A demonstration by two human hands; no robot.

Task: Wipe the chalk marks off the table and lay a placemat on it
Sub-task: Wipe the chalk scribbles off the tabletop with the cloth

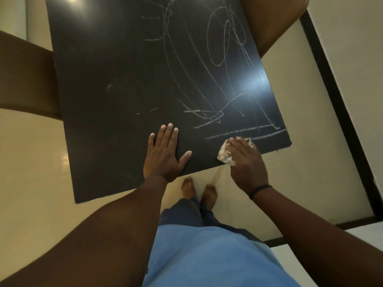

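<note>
At about nine o'clock a brown wooden chair seat [24, 75] meets the left edge of the square, matt-black table top [116, 83], whose left half shows only a few faint smudges and reads as nearly free of chalk. Just left of six o'clock on the table, at its near edge, the left hand [163, 154] lies flat with fingers straight and thumb spread, pressing on the surface and holding nothing, apparently to steady the table. Moving right, the white chalk scribbles [217, 65] fill the stretch from twelve o'clock down through three o'clock to the near right corner, loops and long strokes plainly unwiped. At about five o'clock the right hand [246, 162], a dark band at its wrist, is curled over a crumpled whitish cloth [224, 155], pressing it to the table just below the lowest chalk lines. A second brown chair [267, 23] sits at one o'clock. As I judge it, wiping is under way with most marks on the right left to clear; no placemat is in view, so that step remains.
</note>
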